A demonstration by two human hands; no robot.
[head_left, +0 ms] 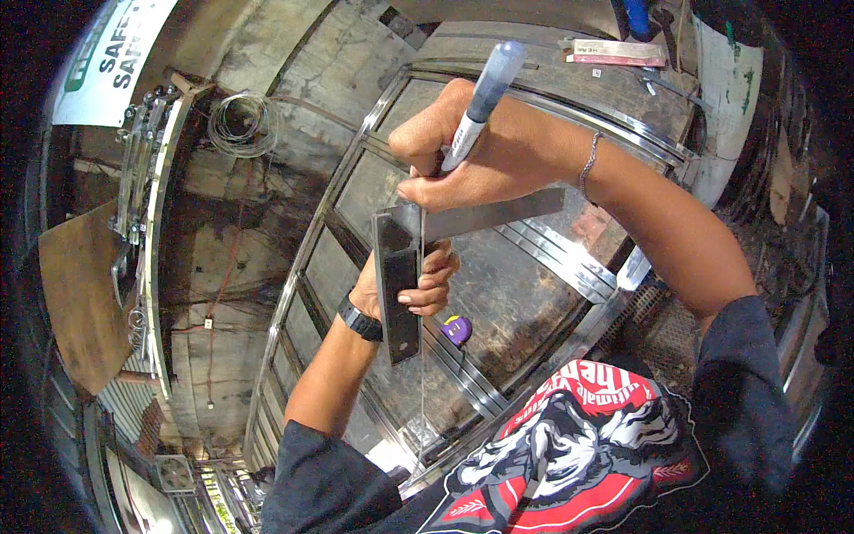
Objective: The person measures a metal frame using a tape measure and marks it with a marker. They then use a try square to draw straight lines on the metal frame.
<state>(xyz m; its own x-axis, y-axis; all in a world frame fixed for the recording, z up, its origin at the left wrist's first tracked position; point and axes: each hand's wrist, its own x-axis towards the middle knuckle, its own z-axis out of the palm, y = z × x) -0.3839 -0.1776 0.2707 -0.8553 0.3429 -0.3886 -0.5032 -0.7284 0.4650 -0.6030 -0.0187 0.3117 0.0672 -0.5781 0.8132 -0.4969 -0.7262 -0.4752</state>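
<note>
My right hand (480,147), with a bracelet at the wrist, is closed round a marker pen (471,125). The pen's blue-grey capped end points up and away, and its lower end is over the metal near my thumb. Below it, my left hand (429,280), with a black watch on the wrist, wraps its fingers round a metal try square (398,289). The square's dark, wide leg runs down toward me, and its thin steel blade (503,212) reaches right beneath my right hand. The pen's tip is hidden.
Beneath my hands lies a framework of shiny metal bars (569,271) over a worn surface. A purple and yellow tape measure (456,331) rests there. A long red and white box (616,53) lies at the far right. Coiled wire (242,125) is at the left.
</note>
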